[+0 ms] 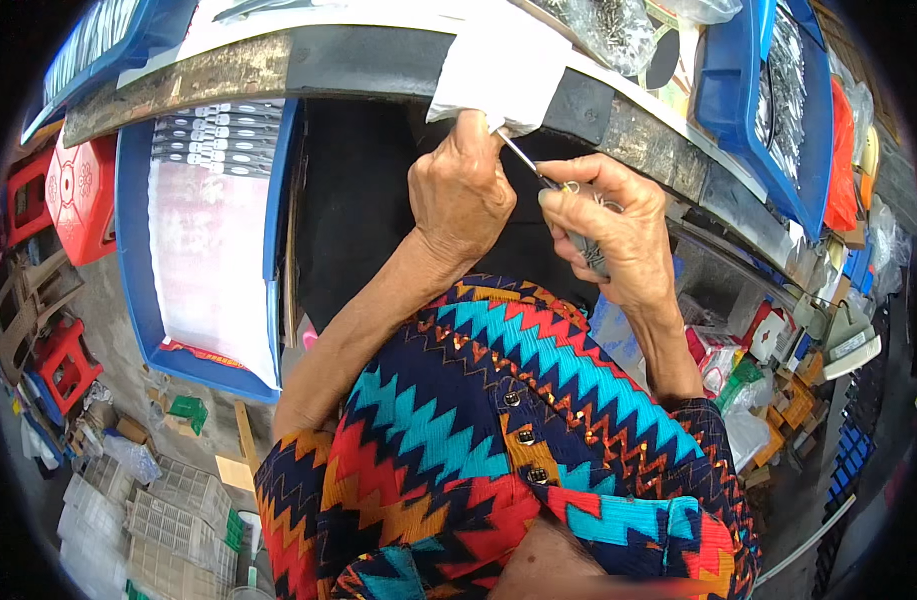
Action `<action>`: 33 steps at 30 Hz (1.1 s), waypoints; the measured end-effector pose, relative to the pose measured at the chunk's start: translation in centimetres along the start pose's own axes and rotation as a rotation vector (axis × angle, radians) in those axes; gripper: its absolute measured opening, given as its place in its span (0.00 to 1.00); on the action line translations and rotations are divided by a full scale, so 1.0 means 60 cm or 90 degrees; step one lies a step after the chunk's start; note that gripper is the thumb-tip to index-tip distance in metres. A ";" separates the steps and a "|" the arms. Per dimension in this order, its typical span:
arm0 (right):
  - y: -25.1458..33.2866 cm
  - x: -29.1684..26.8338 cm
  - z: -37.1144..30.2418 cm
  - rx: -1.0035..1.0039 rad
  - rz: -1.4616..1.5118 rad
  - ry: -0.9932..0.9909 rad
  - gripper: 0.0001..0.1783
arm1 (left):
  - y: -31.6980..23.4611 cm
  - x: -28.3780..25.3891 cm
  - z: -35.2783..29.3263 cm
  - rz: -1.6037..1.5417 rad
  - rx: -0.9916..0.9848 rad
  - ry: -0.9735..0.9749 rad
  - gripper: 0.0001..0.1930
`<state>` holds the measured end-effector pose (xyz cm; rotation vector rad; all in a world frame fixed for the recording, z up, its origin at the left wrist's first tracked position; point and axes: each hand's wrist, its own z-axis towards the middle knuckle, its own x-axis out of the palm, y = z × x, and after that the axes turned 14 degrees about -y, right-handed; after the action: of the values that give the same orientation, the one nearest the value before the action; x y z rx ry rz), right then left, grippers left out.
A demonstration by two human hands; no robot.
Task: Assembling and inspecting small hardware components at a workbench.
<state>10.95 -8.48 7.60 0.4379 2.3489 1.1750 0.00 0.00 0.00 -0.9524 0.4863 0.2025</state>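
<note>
My left hand is closed in a pinch at the bench's front edge, just under a hanging white sheet. What its fingers hold is hidden, though a small pale bit shows beside the fingertips. In my right hand is a slim metal-shafted tool, slanting up and left so its tip meets the left fingertips. Thumb and forefinger grip the tool's dark end. Against the right palm lies a grey bundle, with small thin loops poking out around the fingers; its kind is unclear.
A blue tray with rows of dark-and-white parts on pale sheeting stands left of my arm. Another blue bin of thin parts sits on the bench at right. Red stools stand far left; boxes and bags crowd the right.
</note>
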 end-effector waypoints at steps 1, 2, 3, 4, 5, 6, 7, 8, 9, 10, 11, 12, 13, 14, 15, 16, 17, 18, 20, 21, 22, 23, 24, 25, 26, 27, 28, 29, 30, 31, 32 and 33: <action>-0.001 -0.002 0.001 0.080 0.103 0.025 0.17 | -0.001 0.000 -0.002 0.000 -0.018 -0.002 0.06; -0.001 -0.005 0.002 0.160 0.206 0.050 0.16 | -0.003 -0.001 -0.003 0.001 -0.035 -0.005 0.05; -0.003 -0.006 0.008 0.151 0.209 0.051 0.16 | -0.001 0.000 -0.001 0.001 -0.027 -0.009 0.05; -0.008 -0.007 0.015 0.227 0.327 0.107 0.15 | 0.001 0.000 0.002 0.005 -0.010 -0.016 0.05; -0.013 -0.008 0.023 0.301 0.445 0.167 0.14 | 0.002 0.000 0.006 0.009 0.008 -0.024 0.05; -0.024 -0.011 0.027 0.348 0.520 0.211 0.13 | 0.000 -0.001 0.002 0.010 0.015 -0.025 0.05; -0.034 -0.015 0.033 0.391 0.607 0.273 0.15 | 0.001 0.001 0.002 0.019 -0.001 -0.015 0.05; -0.039 -0.019 0.036 0.390 0.627 0.295 0.16 | 0.000 0.002 0.001 0.028 -0.016 -0.006 0.04; -0.037 -0.018 0.035 0.391 0.645 0.321 0.16 | 0.000 0.001 0.001 0.031 -0.004 -0.012 0.04; -0.033 -0.017 0.028 0.378 0.647 0.330 0.16 | -0.001 0.001 -0.001 0.046 -0.029 -0.004 0.04; -0.024 -0.014 0.019 0.254 0.525 0.252 0.18 | -0.003 -0.003 -0.002 0.061 -0.054 0.003 0.04; -0.018 -0.017 0.013 0.130 0.404 0.164 0.19 | -0.006 -0.003 -0.002 0.073 -0.061 0.018 0.04; -0.029 -0.018 0.015 -0.001 0.338 0.179 0.19 | -0.005 -0.002 -0.003 0.069 -0.050 0.013 0.04; -0.029 -0.016 0.007 -0.114 0.193 0.105 0.19 | -0.001 -0.002 -0.003 0.074 -0.043 0.019 0.04; -0.026 -0.010 -0.005 -0.222 0.046 0.031 0.18 | -0.002 -0.005 -0.003 0.082 -0.039 0.024 0.04; -0.038 -0.005 0.001 -0.425 -0.042 -0.054 0.17 | -0.003 -0.006 -0.002 0.088 -0.032 0.027 0.04; -0.050 -0.002 0.010 -0.624 -0.133 -0.141 0.16 | -0.005 -0.004 -0.001 0.089 -0.030 0.024 0.04; -0.049 -0.003 0.013 -0.729 -0.189 -0.171 0.14 | -0.005 -0.005 -0.001 0.075 -0.030 0.025 0.04; -0.046 0.000 0.005 -0.724 -0.256 -0.177 0.14 | -0.002 -0.005 -0.002 0.062 -0.033 0.029 0.05; -0.043 0.000 0.003 -0.720 -0.325 -0.183 0.13 | 0.000 -0.004 -0.002 0.071 -0.029 0.021 0.05; -0.042 0.002 0.004 -0.712 -0.327 -0.166 0.12 | 0.001 -0.003 -0.003 0.079 -0.025 0.014 0.05; -0.040 0.001 0.006 -0.707 -0.328 -0.164 0.12 | 0.001 0.000 -0.004 0.079 -0.029 0.018 0.05; -0.037 0.002 0.008 -0.691 -0.279 -0.153 0.12 | 0.002 0.001 -0.003 0.068 -0.023 0.006 0.05; -0.037 0.002 0.011 -0.674 -0.230 -0.142 0.12 | 0.003 0.002 -0.003 0.056 -0.017 -0.005 0.04; -0.039 0.003 0.016 -0.662 -0.180 -0.140 0.12 | 0.004 0.003 -0.003 0.057 -0.021 -0.001 0.04; -0.036 0.003 0.013 -0.657 -0.180 -0.136 0.12 | 0.005 0.003 -0.003 0.050 -0.020 -0.003 0.04; -0.031 0.002 0.007 -0.545 -0.156 -0.112 0.12 | 0.006 0.003 -0.004 0.042 -0.020 -0.005 0.04; -0.028 0.002 0.005 -0.434 -0.132 -0.089 0.13 | 0.007 0.003 -0.003 0.044 -0.026 -0.002 0.04; -0.030 0.007 0.016 -0.525 -0.098 -0.111 0.14 | 0.007 0.004 -0.003 0.045 -0.014 -0.009 0.05; -0.028 0.004 0.013 -0.519 -0.100 -0.109 0.14 | 0.007 0.005 -0.003 0.046 -0.002 -0.017 0.06; -0.018 -0.001 0.005 -0.332 -0.046 -0.066 0.13 | 0.008 0.006 -0.004 0.046 -0.008 -0.014 0.06; -0.010 -0.002 0.001 -0.145 0.007 -0.028 0.13 | 0.009 0.007 -0.004 0.044 -0.002 -0.021 0.06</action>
<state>11.03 -8.85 7.14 0.3929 2.1457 1.4049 0.08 0.07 -0.72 -0.9352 0.4890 0.2814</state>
